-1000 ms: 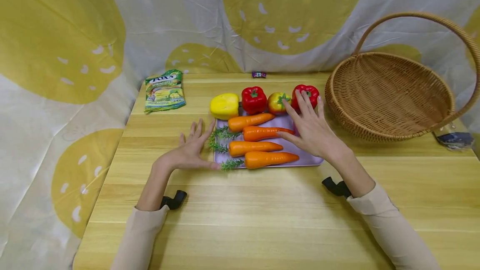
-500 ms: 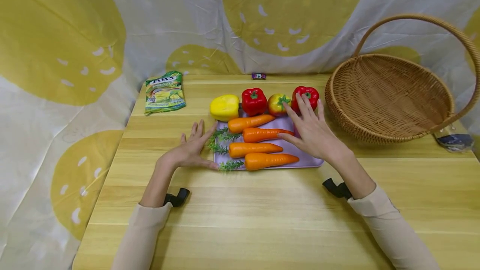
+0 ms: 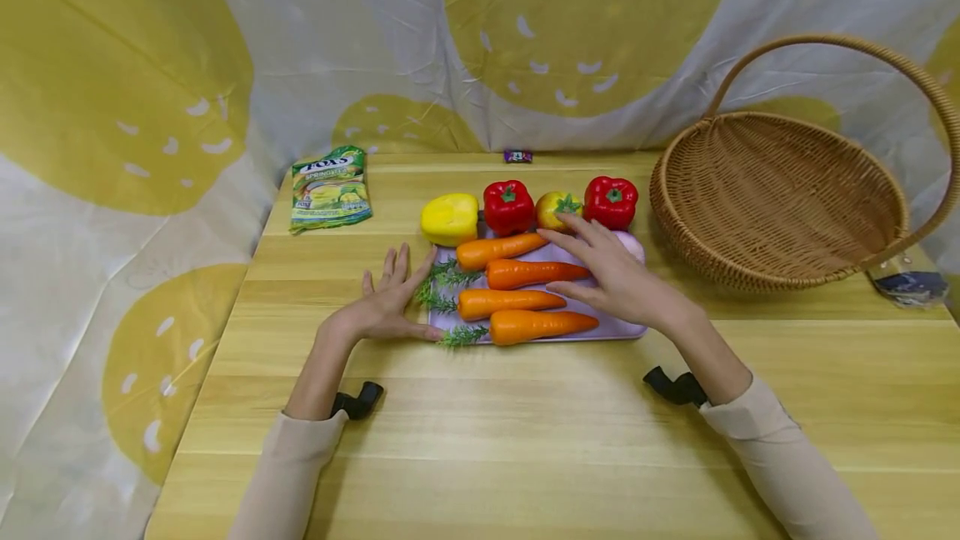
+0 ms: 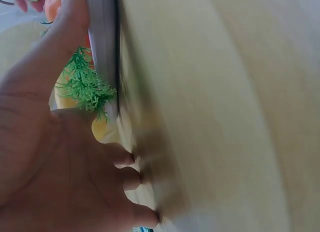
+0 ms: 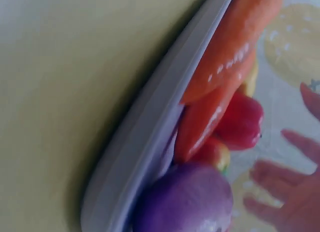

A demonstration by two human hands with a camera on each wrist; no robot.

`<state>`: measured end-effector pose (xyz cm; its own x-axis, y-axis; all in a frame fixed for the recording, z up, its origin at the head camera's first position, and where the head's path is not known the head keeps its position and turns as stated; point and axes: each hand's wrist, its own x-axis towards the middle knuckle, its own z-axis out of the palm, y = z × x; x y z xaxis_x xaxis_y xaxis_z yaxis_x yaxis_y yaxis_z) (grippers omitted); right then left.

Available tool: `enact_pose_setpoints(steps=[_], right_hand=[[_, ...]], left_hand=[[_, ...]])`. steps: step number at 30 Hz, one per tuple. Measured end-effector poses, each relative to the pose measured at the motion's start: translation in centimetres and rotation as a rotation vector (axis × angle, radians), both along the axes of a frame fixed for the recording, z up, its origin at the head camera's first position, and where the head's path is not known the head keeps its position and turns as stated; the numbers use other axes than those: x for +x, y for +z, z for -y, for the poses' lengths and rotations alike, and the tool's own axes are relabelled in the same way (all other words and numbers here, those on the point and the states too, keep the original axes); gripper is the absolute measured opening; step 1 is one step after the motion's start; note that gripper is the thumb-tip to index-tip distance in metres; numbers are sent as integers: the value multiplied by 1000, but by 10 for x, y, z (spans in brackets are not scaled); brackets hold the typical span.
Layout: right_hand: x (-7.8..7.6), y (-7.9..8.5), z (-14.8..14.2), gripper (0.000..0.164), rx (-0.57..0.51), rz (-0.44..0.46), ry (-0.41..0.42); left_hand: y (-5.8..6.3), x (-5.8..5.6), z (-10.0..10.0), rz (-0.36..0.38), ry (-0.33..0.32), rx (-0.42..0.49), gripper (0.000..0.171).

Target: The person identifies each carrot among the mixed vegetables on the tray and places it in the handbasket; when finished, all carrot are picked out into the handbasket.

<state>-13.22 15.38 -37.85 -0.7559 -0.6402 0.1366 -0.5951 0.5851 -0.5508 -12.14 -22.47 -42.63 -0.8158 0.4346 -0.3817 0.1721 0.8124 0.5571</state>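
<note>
A lilac tray (image 3: 626,329) holds several carrots (image 3: 536,327) laid crosswise, their green tops to the left. Along its far side sit a yellow bell pepper (image 3: 450,219), two red bell peppers (image 3: 509,208) and a yellow-red tomato-like fruit (image 3: 557,207). My left hand (image 3: 375,307) spreads beside the tray's left end, its thumb by the near corner and the carrot tops; in the left wrist view its fingertips rest on the table. My right hand (image 3: 615,277) hovers over the tray's right part, fingers extended and holding nothing. Beneath it lies a round purple vegetable (image 5: 187,199), mostly hidden in the head view.
A wicker basket (image 3: 780,198) with a tall handle stands at the right. A green candy bag (image 3: 330,190) lies at the back left, a small purple wrapped sweet (image 3: 518,157) at the back edge. A clear packet (image 3: 909,283) is partly behind the basket.
My right hand has drawn back from the right red pepper, its fingers closer together and pointing more to the left. The left hand stays nearly still.
</note>
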Motion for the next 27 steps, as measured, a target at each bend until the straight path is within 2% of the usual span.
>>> enact_pose_setpoints(steps=[4,8,16,20,27], right_hand=[[7,-3,8,60,-122,78,145],[16,-12,17,54,-131,128,205],[24,-17,29,54,-100,190,205],[24,-18,32,51,-67,178,192],[27,-18,34,51,-1,119,174]], left_hand=[[3,0,-1,12,3,12,129],[8,1,-3,27,5,0,129],[22,5,-8,50,2,-20,127],[23,6,-8,50,-1,-26,126],[19,6,-6,39,-8,33,127]])
